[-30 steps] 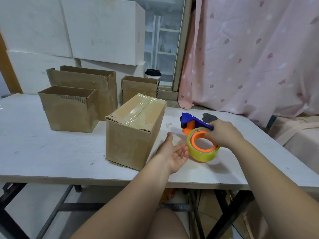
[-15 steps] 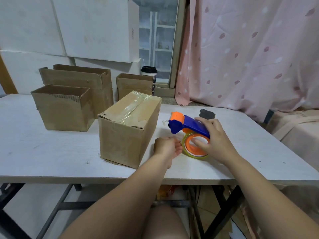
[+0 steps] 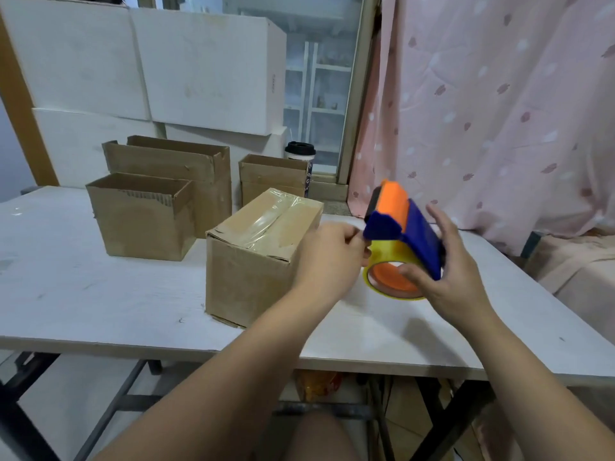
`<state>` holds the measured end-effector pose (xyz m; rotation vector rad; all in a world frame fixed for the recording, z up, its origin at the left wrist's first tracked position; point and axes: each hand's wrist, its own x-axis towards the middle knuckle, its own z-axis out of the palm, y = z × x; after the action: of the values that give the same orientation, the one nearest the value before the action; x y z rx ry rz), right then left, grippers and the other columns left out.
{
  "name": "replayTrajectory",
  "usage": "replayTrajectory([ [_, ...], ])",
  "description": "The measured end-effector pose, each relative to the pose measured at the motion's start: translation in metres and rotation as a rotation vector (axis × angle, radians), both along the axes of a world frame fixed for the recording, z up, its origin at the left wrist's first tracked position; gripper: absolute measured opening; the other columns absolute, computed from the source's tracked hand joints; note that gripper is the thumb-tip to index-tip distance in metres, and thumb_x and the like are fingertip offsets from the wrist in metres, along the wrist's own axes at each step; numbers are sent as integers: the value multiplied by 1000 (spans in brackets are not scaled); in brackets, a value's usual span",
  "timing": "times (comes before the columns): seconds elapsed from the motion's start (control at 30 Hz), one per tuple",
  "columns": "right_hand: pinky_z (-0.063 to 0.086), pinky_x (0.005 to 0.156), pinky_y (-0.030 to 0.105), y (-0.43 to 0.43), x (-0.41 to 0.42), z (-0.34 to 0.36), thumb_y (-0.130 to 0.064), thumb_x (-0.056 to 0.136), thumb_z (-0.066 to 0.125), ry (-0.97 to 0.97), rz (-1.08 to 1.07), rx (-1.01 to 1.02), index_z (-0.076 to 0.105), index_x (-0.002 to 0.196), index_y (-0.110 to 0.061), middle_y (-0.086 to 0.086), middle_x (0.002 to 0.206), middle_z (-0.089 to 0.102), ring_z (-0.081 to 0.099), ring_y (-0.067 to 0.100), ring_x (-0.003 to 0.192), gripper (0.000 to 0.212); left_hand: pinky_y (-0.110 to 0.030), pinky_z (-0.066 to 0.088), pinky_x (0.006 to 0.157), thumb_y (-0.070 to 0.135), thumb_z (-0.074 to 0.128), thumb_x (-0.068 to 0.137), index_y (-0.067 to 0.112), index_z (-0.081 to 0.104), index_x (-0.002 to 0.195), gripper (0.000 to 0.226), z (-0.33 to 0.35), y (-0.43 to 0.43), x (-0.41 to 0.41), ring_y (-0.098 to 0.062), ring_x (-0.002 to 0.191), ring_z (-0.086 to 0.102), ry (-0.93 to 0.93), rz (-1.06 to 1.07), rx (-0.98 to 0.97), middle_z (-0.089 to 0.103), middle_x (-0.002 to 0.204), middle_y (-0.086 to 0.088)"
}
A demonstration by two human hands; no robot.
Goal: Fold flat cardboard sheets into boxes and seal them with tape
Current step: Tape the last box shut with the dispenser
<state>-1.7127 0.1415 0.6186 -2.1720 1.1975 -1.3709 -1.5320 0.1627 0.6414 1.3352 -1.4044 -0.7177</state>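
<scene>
White laminate table, scuffed and faintly marked, on dark metal legs, fills the lower half of my view.

Nearest, lower centre: both forearms reach in. Right hand holds the tape dispenser off the table at centre right. The thumb lies across the orange core and the fingers stand up behind the blue plastic body. The orange roller tilts up and away. Tape roll is glossy and yellowish-clear.

Left hand is curled at the dispenser's mouth, thumb and forefinger together. I'd read that as pinching the tape end, but the hand is blurred and the film is clear, so I cannot tell whether it holds anything.

Just left of that hand: closed box, plain brown corrugated card. Its top flaps are shut under shiny, wrinkled tape along the seam, and the bottom edge is a little ragged. I judge its top sealed.

Further back, left of centre: front open box, tall open box, small open box. All three are erected, with open tops and raw fluted edges. No flat sheets in view. My judgement: one box done, three left to close and tape.

Farthest: lidded cup, white cartons stacked upper left, pink patterned curtain upper right, soft and draped.
</scene>
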Motion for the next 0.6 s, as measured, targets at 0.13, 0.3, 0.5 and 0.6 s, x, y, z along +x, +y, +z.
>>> replayTrajectory([
  [0.13,42,88,11,25,32,39,-55,69,64,-111,146,-131,33,129,-56,-39,124,48,51,-6,115,68,-21,48,57,23,54,94,25,67,68,29,48,45,40,-3,57,63,-211,109,-243,66,62,9],
  [0.3,43,98,29,34,85,63,-59,68,67,-71,173,-144,37,142,-40,-15,132,51,49,2,120,82,-37,51,80,31,57,92,29,71,71,26,54,52,103,-9,80,66,-224,224,-235,69,69,17],
  [0.5,43,98,25,39,133,55,-50,72,72,-99,155,-129,40,142,-32,-13,128,52,48,0,115,78,-39,47,75,40,53,85,28,72,79,24,32,38,150,-23,75,59,-139,179,-210,67,83,-18],
  [0.6,42,93,19,36,142,51,-46,75,71,-163,162,-114,45,134,-36,-19,121,55,50,-1,112,65,-34,44,77,28,52,96,22,74,77,30,20,35,158,-14,77,60,-95,97,-166,68,80,-17],
])
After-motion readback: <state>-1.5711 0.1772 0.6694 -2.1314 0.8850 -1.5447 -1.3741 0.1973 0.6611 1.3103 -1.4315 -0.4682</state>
